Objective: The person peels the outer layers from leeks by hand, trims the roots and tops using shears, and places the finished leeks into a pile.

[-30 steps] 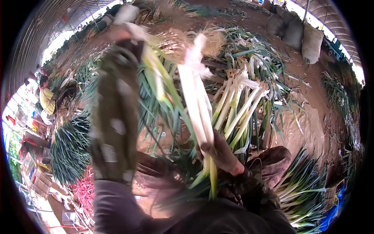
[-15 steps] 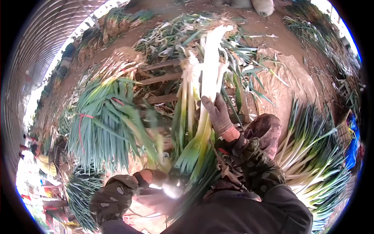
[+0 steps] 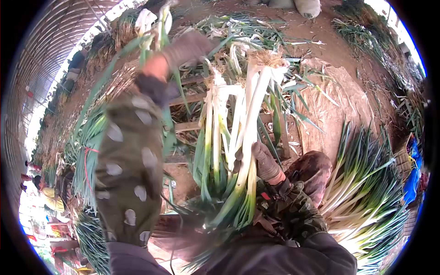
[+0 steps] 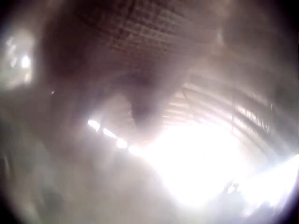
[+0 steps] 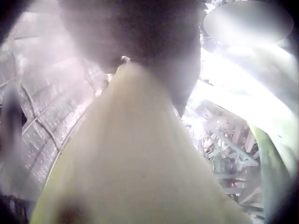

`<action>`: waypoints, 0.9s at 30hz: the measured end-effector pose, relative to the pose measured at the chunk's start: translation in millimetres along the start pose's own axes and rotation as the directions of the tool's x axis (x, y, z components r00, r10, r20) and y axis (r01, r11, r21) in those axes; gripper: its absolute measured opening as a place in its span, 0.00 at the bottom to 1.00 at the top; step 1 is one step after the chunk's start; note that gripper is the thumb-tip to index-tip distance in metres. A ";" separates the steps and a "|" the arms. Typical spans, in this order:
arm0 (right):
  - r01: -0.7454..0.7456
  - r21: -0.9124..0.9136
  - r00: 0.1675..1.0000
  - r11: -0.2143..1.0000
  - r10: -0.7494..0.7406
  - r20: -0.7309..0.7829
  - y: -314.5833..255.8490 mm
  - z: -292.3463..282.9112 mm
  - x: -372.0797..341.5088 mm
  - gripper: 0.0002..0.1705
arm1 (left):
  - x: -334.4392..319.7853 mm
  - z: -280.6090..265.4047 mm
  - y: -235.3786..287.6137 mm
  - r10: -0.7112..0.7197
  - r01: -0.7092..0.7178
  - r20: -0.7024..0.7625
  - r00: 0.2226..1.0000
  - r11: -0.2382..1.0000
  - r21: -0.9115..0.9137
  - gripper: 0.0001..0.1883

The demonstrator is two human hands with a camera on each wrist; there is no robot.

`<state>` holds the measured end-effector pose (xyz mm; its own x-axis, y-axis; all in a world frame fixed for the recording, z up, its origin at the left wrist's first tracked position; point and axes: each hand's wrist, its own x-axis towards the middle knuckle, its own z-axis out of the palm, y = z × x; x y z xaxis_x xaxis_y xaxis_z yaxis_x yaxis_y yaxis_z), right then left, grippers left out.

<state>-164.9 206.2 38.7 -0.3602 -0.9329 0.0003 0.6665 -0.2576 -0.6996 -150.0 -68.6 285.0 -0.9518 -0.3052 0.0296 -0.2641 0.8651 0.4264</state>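
Note:
In the head view my gloved right hand point(image 3: 266, 165) grips a few thick white stalks of green onion point(image 3: 256, 105), roots at the top and green leaves toward my lap. Its wrist view shows a pale stalk point(image 5: 140, 154) running up to the dark glove point(image 5: 135, 32). My gloved left hand point(image 3: 185, 50) is raised at the upper left, blurred by motion. Pale and green peeled leaves point(image 3: 146, 27) appear just past it; whether its fingers hold them, I cannot tell. The left wrist view is smeared, with glove fabric point(image 4: 145, 32) along the top.
More green onions point(image 3: 211, 133) lean on a wooden slatted rack point(image 3: 190, 98) before me. A tied bundle point(image 3: 87, 169) lies left, partly behind my sleeve. A heap of cleaned green onions point(image 3: 362, 192) lies right, next to a brown sheet point(image 3: 337, 107). Leaf litter point(image 3: 238, 27) covers the ground ahead.
My left hand came down from the upper left to near my lap, then swung up and forward again. The right hand keeps its grip; the held stalks have tilted and come nearer me.

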 end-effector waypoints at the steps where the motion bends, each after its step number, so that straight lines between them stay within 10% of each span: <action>1: 0.005 0.023 0.999 1.000 -0.006 0.047 3.0 -7.8 0.5 0.34 | -0.7 30.8 10.9 0.001 0.017 0.122 0.992 0.989 -0.149 0.22; 5: 0.005 0.071 0.993 0.997 -0.013 0.115 9.8 -38.9 -7.8 0.36 | -20.2 143.9 10.4 0.078 0.315 0.452 0.889 0.611 -0.726 0.27; 7: -0.003 0.055 0.998 0.998 0.000 0.060 11.9 -45.1 -11.6 0.36 | -16.8 187.0 -3.5 0.193 0.267 0.345 0.919 0.340 -0.902 0.30; 14: -0.106 0.195 0.965 0.975 0.053 0.257 12.6 -34.2 -16.5 0.40 | -32.2 196.8 39.2 0.240 0.200 0.267 0.933 0.272 -0.941 0.19; 20: 0.123 -0.323 0.961 0.938 -0.194 -0.197 19.3 -12.1 -27.7 0.40 | -29.5 235.1 45.8 -0.027 -0.076 -0.189 0.982 0.852 -0.518 0.17; 23: 0.130 -0.672 0.862 0.729 -0.418 -0.286 7.5 8.9 -41.2 0.32 | -49.6 224.2 81.0 -0.076 -0.031 -0.240 0.968 0.910 -0.413 0.17; 27: 0.222 -0.571 0.881 0.790 -0.413 -0.230 11.5 -4.1 -44.0 0.19 | -53.6 213.9 81.2 0.068 -0.063 -0.027 0.997 0.617 -0.784 0.20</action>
<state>-144.0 245.3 27.7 -0.7429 -0.6576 0.1251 0.0741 -0.2665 -0.9610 -153.7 103.2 124.7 -0.9631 -0.2560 0.0825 0.0190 0.2413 0.9703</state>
